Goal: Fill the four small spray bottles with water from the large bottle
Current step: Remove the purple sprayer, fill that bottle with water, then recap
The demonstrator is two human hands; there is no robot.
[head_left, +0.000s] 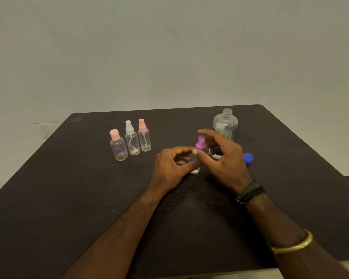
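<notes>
I see the left hand (173, 164) curled round the body of the purple-topped spray bottle (199, 143), standing mid-table (69, 198). My right hand (224, 158) pinches its purple top, thumb in front and fingers over it. The large bottle (226, 125) stands uncapped just behind the right hand, at the far right. The blue cap (248, 158) lies right of that hand. To the far left, three bottles stand in a row: pink-capped bottle (118, 146), white sprayer bottle (131, 139), pink sprayer bottle (144, 137).
</notes>
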